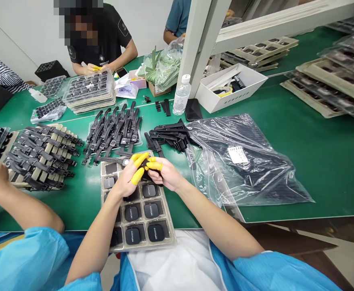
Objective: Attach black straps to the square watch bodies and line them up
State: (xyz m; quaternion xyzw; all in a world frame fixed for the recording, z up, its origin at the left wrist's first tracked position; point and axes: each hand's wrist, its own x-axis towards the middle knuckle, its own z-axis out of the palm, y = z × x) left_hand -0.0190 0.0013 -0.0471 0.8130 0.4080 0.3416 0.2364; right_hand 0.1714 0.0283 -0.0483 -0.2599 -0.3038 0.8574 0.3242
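My left hand (127, 178) and my right hand (168, 174), with yellow finger cots on several fingertips, pinch a small black piece (145, 164) between them. The fingers cover most of it, so its exact kind is unclear. Below my hands, a beige compartment tray (172, 236) juts over the table edge toward my lap. Square black watch heads (156, 233) with small pale print sit in its compartments. Just beyond the tray, watches with black straps (113, 135) lie in rows on a clear tray. Loose black watch straps (172, 135) are piled past my right hand.
A clear plastic bag (264, 169) of black straps lies at right. Farther back stand a water bottle (181, 97), a black phone (193, 110) and a white box (231, 87). More strapped watches (43, 155) lie left, near a co-worker's arm (22, 202). Another person sits opposite.
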